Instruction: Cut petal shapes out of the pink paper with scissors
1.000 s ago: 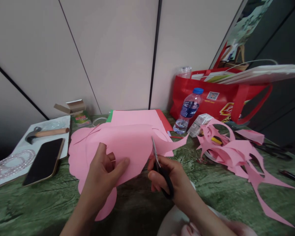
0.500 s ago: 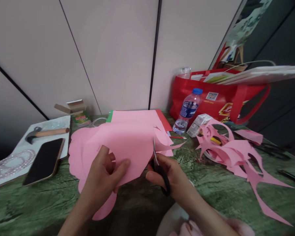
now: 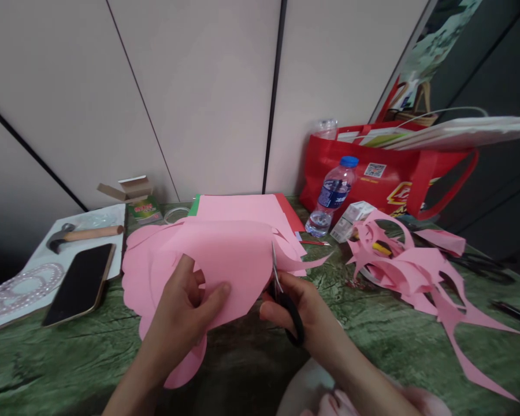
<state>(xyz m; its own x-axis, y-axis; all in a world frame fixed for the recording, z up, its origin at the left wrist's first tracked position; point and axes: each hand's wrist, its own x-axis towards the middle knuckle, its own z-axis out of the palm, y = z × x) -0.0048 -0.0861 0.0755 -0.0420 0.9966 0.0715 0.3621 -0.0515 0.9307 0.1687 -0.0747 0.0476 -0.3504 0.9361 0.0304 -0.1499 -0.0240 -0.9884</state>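
My left hand point(image 3: 190, 306) pinches a sheet of pink paper point(image 3: 238, 254) between thumb and fingers and holds it above the table. In my right hand point(image 3: 294, 306) are black-handled scissors point(image 3: 293, 323), their blades at the paper's right edge. A narrow cut strip point(image 3: 309, 263) curls away to the right of the blades. Beneath and left of the sheet lie pink paper pieces with rounded, scalloped edges point(image 3: 134, 277). Part of the scissor handles is hidden by my fingers.
Pink scraps point(image 3: 420, 271) heap up on the right, near a water bottle point(image 3: 331, 196) and a red bag point(image 3: 372, 173). To the left lie a phone point(image 3: 80, 283), a hammer point(image 3: 84, 234) and bead strings point(image 3: 30, 286). Stacked coloured paper point(image 3: 238, 205) lies behind.
The blades and my right hand have shifted very slightly. The pink sheet's upper edge bends a little differently, and the cut strip has moved slightly. My left hand keeps its hold.
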